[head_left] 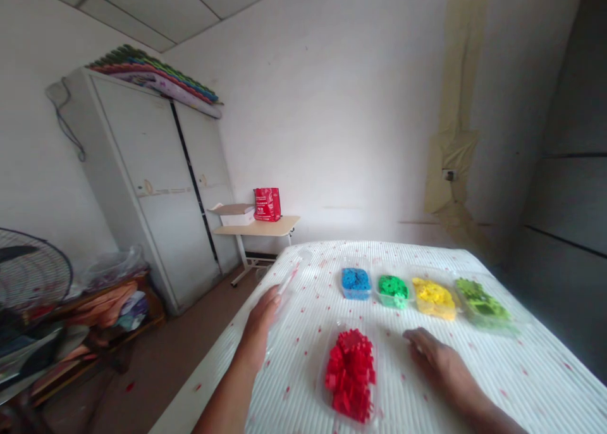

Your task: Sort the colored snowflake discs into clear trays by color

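My left hand is closed on the near edge of a clear plastic lid, tilted up at the table's left side; its exact outline is hard to make out. Between my hands stands an uncovered clear tub of red plastic building pieces, heaped up to its rim. To the right of that tub, my right hand hovers low over or rests on the table, fingers stretched out and holding nothing. Beyond it is a row of tubs with blue pieces, green pieces, yellow pieces and light green pieces.
A white ribbed cloth with red specks covers the table. Behind stands a small desk with a white box and a red bag. At left are a cabinet and a fan.
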The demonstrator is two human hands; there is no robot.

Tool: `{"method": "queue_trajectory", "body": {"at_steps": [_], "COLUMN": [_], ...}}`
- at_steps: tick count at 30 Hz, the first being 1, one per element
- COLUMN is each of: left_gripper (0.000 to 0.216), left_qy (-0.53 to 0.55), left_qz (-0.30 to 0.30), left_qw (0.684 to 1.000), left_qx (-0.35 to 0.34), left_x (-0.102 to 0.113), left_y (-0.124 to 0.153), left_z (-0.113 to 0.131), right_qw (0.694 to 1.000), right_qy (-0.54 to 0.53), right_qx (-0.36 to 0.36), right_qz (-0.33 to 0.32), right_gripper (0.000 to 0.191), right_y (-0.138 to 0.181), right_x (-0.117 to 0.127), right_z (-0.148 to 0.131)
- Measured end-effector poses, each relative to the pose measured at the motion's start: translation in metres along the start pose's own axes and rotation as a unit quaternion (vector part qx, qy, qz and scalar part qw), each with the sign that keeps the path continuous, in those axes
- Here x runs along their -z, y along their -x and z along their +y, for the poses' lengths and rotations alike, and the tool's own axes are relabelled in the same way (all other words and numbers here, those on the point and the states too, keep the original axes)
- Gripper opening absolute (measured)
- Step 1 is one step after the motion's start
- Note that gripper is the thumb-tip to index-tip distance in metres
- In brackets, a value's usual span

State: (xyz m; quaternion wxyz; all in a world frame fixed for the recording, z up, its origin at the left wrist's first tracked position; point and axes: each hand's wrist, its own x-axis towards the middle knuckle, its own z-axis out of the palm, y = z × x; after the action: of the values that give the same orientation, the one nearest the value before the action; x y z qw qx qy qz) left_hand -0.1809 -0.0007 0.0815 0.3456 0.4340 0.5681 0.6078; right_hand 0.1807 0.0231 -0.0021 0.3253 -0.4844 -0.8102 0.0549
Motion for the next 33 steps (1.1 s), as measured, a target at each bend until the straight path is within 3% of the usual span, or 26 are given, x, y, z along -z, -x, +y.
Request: {"method": "queue_trajectory", "body": {"at_steps": [2,5,8,11,13,16,19,22,27,30,33], "left_gripper": [0.058,0.053,0.05,0.055,0.056,0.05,0.042,0.035,0.033,0.033,0.039], "left_qy": [0.141,0.265,0.299,0.263,0.188,-0.013,-0.196,-0.3,-0.333,-0.295,-0.231], "left_qz": [-0.068,-0.187,-0.269,-0.309,-0.291,-0.205,-0.156,-0.13,-0.109,-0.102,-0.135], "left_qw": [0.984,0.935,0.9,0.895,0.926,0.978,0.968,0.944,0.936,0.95,0.963], "left_qx": [0.087,0.141,0.169,0.186,0.152,0.038,-0.027,-0.046,-0.03,-0.014,0.039], "left_x": [-0.01,-0.022,-0.031,-0.035,-0.036,-0.035,-0.036,-0.041,-0.044,-0.042,-0.042], "left_y": [0.02,0.049,0.069,0.078,0.078,0.074,0.07,0.072,0.078,0.075,0.064], "left_z": [0.006,0.011,0.013,0.016,0.018,0.016,0.001,-0.018,-0.035,-0.043,-0.05], "right_qw": [0.998,0.988,0.972,0.963,0.966,0.975,0.985,0.991,0.991,0.988,0.986], "right_qy": [-0.046,-0.114,-0.182,-0.219,-0.222,-0.21,-0.163,-0.111,-0.034,-0.058,-0.101], "right_qx": [0.011,0.024,0.032,0.031,0.023,-0.014,-0.051,-0.069,-0.092,-0.088,-0.086], "right_qz": [0.041,0.099,0.145,0.154,0.131,0.07,0.014,-0.024,-0.093,-0.111,-0.106], "right_gripper": [0.027,0.029,0.039,0.039,0.037,0.038,0.036,0.032,0.032,0.032,0.031], "right_y": [-0.012,-0.036,-0.06,-0.074,-0.077,-0.076,-0.072,-0.069,-0.067,-0.066,-0.065], "right_x": [0.009,0.025,0.036,0.04,0.038,0.03,0.021,0.012,-0.004,-0.014,-0.02], "right_z": [-0.02,-0.061,-0.097,-0.118,-0.121,-0.114,-0.099,-0.085,-0.07,-0.065,-0.06]}}
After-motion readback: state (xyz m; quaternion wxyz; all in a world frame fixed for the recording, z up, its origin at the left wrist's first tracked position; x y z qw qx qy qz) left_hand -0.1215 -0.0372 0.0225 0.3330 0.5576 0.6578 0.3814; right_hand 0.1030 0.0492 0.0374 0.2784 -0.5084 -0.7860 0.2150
